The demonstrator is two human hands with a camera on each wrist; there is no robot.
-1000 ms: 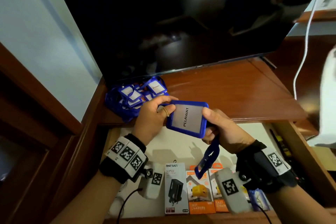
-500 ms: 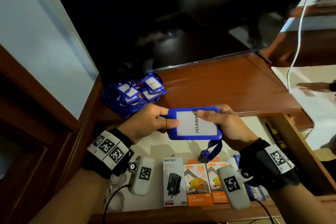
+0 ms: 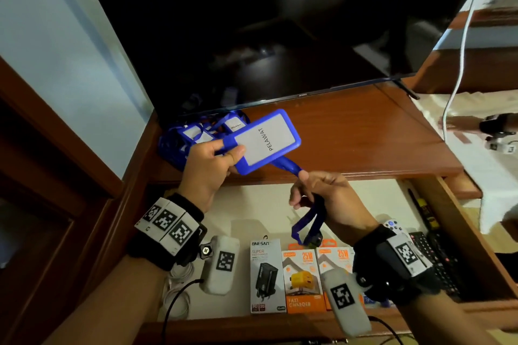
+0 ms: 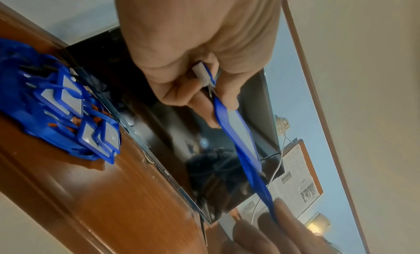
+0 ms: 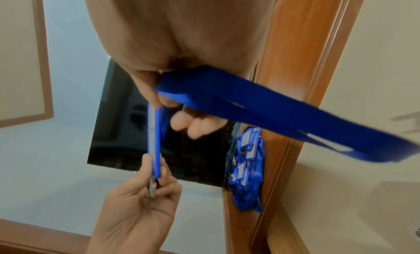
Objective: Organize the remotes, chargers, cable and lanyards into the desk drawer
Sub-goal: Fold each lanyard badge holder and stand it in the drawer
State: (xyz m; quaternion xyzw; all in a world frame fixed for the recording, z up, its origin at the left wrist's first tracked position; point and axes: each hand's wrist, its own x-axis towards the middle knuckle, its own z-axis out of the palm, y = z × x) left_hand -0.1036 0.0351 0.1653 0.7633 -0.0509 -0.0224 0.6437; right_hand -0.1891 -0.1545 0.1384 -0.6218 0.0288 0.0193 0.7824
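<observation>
1. The left hand [image 3: 208, 168] pinches one short end of the blue plastic badge holder with a white card marked PELAWAT [image 3: 263, 141], thumb on top and fingers under. The holder is in the air, above the desk edge, tilted up and away from the hand.
2. The right hand [image 3: 326, 199] is closed around the blue flat fabric strap [image 3: 308, 221], which runs from the holder through the fingers and hangs as a loop below the hand.
3. The grip on the holder is only at one corner, so I think a pull on the strap could twist it out of the fingers.
4. Below the right hand, the hanging loop is near the row of boxed chargers [image 3: 300, 277] in the open wooden drawer [image 3: 459, 221]; it may catch or push a box.
5. Beyond the left hand, the pile of blue lanyards [image 3: 193, 134] waits on the desk; loose straps there could tangle.
</observation>
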